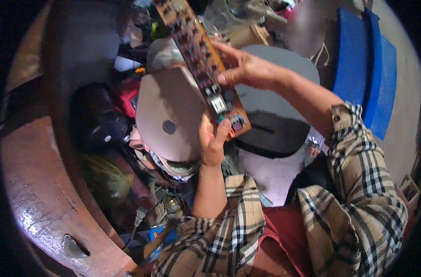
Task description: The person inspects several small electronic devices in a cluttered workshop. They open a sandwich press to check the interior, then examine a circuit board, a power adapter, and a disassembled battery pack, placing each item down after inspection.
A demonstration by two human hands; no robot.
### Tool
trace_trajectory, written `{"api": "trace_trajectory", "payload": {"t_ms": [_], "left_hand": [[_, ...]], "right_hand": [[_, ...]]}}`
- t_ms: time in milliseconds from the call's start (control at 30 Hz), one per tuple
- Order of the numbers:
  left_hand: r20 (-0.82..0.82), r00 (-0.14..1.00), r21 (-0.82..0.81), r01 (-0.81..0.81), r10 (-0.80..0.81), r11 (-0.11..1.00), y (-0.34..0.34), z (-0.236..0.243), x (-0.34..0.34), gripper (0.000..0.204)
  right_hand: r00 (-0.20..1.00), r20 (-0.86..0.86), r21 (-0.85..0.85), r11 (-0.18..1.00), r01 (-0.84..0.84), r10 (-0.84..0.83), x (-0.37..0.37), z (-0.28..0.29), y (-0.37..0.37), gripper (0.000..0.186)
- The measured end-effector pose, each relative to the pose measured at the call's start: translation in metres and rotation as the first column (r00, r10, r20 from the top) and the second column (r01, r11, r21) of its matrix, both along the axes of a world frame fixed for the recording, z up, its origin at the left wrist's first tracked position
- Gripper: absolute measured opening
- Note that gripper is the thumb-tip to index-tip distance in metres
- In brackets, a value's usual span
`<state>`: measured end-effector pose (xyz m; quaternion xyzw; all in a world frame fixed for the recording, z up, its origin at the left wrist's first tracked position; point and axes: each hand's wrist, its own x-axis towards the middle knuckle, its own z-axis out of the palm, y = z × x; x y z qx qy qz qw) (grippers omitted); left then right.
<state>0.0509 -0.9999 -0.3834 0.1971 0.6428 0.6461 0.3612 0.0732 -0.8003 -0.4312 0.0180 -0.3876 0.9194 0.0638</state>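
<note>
A long, narrow orange-brown circuit board (199, 55), crowded with black components and a white connector, runs diagonally across the upper middle of the head view. My left hand (214, 138) is closed on its lower end, thumb over the small components there. My right hand (247, 69) grips the board's right edge higher up, thumb on the front and fingers mostly hidden behind it. Below the board lie a rounded beige panel (166, 104) with a dark round spot and, to the right, a dark grey rounded seat-like surface (279, 120).
Blue plastic panels (353, 55) stand at the right. A worn wooden furniture piece (42, 175) fills the lower left, beside a black bag-like object (93, 120). Jumbled bags, tools and a plug with a cord (140, 214) surround the middle; more clutter lies at the top.
</note>
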Motion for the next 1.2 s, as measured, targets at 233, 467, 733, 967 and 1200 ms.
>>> {"api": "trace_trajectory", "payload": {"t_ms": [233, 467, 733, 967, 1200], "left_hand": [[-0.145, 0.987, -0.082, -0.079, 0.066, 0.993, -0.009, -0.004, -0.01, 0.024], [-0.142, 0.987, -0.09, -0.083, 0.069, 0.993, -0.007, -0.003, -0.007, 0.033], [-0.186, 0.978, -0.093, -0.108, 0.089, 0.99, -0.006, -0.003, -0.004, 0.022], [-0.193, 0.971, -0.062, -0.153, 0.138, 0.986, -0.005, -0.006, -0.001, 0.021], [-0.736, 0.673, -0.356, -0.294, -0.073, 0.887, 0.006, 0.001, 0.027, 0.033]], "right_hand": [[0.993, -0.033, 0.008, 0.993, -0.116, 0.116, -0.002, 0.001, -0.01, 0.099], [0.989, -0.087, -0.027, 0.992, -0.124, 0.122, 0.003, 0.008, -0.009, 0.1], [0.986, -0.029, 0.006, 0.986, -0.164, 0.164, 0.004, 0.011, -0.007, 0.098], [0.997, 0.07, 0.158, 0.986, -0.048, 0.038, -0.001, 0.021, -0.019, 0.101], [0.953, 0.275, 0.211, 0.975, 0.072, -0.13, 0.002, 0.021, -0.044, 0.092]]}}
